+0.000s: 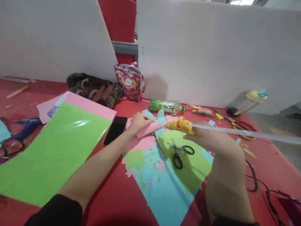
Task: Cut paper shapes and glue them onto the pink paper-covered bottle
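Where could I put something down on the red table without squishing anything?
One bare red patch of table is between the left forearm and the blue sheet. Another is right of the green scraps, between the yellow-handled scissors and black cord. It's crowded around the left hand, right hand and black-handled scissors.

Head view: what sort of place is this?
Probably a craft workspace: scissors lie on green paper, a pink star lies on blue paper, and the right hand holds a yellow glue gun.
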A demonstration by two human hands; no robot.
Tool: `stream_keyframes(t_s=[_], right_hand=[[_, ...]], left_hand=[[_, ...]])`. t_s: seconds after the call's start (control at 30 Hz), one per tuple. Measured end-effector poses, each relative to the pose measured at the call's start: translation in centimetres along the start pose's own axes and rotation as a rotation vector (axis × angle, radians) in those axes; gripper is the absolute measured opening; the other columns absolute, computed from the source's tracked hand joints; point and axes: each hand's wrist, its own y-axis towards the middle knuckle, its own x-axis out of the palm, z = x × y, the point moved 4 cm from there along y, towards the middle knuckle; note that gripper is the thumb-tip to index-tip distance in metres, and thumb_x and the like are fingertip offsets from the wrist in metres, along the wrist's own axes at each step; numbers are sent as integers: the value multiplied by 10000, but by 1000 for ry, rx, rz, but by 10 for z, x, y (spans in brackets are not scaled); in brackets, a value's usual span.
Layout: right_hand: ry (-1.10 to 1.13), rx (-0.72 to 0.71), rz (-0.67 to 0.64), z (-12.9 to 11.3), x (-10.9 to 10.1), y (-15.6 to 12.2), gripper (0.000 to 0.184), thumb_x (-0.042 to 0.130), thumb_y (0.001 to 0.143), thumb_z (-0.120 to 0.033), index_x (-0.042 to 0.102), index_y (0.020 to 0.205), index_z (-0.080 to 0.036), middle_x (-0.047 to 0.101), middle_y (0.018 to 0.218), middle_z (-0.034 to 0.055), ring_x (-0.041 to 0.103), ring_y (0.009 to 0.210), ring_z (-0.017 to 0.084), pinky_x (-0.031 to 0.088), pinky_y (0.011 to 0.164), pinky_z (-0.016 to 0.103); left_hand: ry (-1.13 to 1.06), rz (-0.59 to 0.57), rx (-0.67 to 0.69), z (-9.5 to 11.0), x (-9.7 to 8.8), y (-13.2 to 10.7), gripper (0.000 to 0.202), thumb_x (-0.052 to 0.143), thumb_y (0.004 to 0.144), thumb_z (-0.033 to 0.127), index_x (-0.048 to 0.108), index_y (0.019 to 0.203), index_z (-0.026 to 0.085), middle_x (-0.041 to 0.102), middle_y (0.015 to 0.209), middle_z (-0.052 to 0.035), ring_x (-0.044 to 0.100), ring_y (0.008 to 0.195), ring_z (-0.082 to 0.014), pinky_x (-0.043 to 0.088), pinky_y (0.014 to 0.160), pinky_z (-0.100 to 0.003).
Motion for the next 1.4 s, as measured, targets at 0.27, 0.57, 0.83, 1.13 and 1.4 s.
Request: stream_keyframes(t_s=[0.27,0.57,0.83,1.13,1.4], right_hand=[[-9,-9,-15,-4,-2,-1,165,481,744,-258,565,862,-179,581,803,65,563,668,181,423,544,262],[33,-21,10,-5,-4,-3,108,481,735,-232,560,784,-178,591,741,56,556,613,156,391,485,224],[10,-43,-17,-1,-1,1,235,488,744,-246,572,953,-176,625,897,78,584,788,211,450,653,284],[-4,-30,4,-1,-2,0,234,482,751,-256,578,955,-193,623,917,72,593,787,209,455,608,267],[-36,-48,5,-2,-1,0,214,474,751,-251,580,924,-183,621,900,73,588,782,208,448,631,281]], left_hand=[[113,20,23,3,-1,0,269,528,644,405,650,520,200,639,597,-17,532,606,-175,302,538,-268],[216,86,117,-2,1,3,238,506,666,365,658,624,187,629,682,-35,539,668,-197,308,590,-288],[362,3,507,-6,2,0,245,445,691,144,650,809,209,541,893,-49,484,871,-194,248,779,-357],[501,-97,726,-15,4,-7,358,431,707,166,545,1041,225,451,999,-76,442,837,-193,221,758,-358],[546,-99,718,-15,5,-7,361,438,696,207,537,1044,222,422,1004,-84,436,829,-205,219,745,-364]])
